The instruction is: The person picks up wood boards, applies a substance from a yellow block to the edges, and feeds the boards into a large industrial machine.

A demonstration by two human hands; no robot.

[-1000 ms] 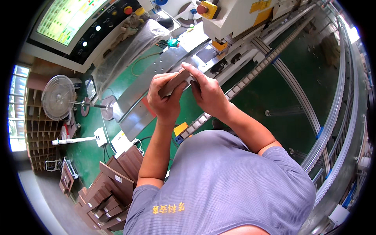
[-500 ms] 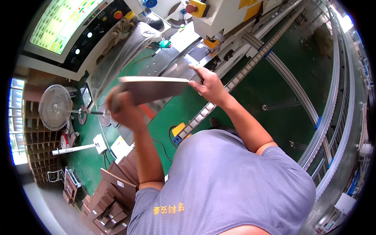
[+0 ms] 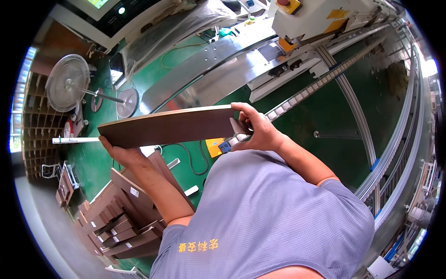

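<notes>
We see a green floor (image 3: 183, 160) with plenty on it. Lower left, we get a stack of brown boards (image 3: 123, 209), some with white labels, near the left forearm. Left side: standing fan (image 3: 68, 83), compartment shelf (image 3: 39, 125), white bar (image 3: 76, 140) whose near end sits close to the left hand (image 3: 124, 154). Ahead, a shiny metal worktop (image 3: 218, 86) runs toward a white machine (image 3: 320, 21); clear plastic sheet (image 3: 181, 35) lies beyond it. A roller strip (image 3: 302, 97) passes right behind the right hand (image 3: 262, 130), its yellow-and-blue end block (image 3: 216, 147) just below the panel's right part. Curved metal rails (image 3: 355, 111) off to the right.

We find the brown panel (image 3: 165, 126) held up before the chest, long side crosswise, light edge uppermost, covering part of the floor and the worktop's near end from our view. Left fingers: thumb at the lower left corner, the others hidden behind the board, so we cannot tell their spread. Right fingers: curled narrow around the right end, a small brown piece (image 3: 239, 126) showing inside the grip; we cannot tell if it is separate.
</notes>
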